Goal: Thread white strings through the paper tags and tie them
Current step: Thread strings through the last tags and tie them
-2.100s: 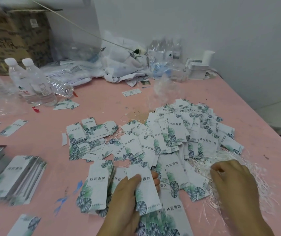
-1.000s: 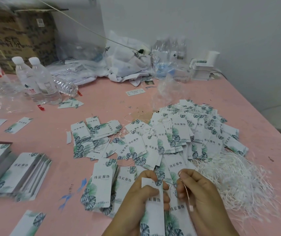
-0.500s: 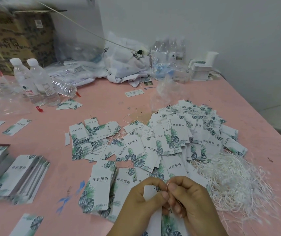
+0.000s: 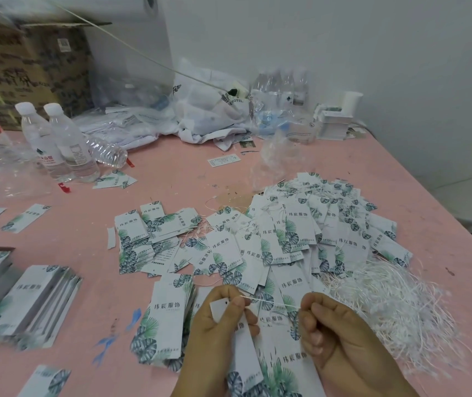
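Pink table (image 4: 229, 173) bears scattered tags, where the left hand (image 4: 217, 330) pinches a tag (image 4: 237, 336) near its hole and the right hand (image 4: 340, 336) pinches a taut string (image 4: 269, 301) running from it.

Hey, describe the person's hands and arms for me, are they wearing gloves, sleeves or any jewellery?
Both the left hand and the right hand are bare: no gloves, and no rings on the visible fingers. The wrists and the short stretch of forearm in view show no sleeve, watch or bracelet. The fingernails look short and unpainted.

A white string (image 4: 269, 301) runs taut from the held, leaf-printed paper tag (image 4: 242, 339).
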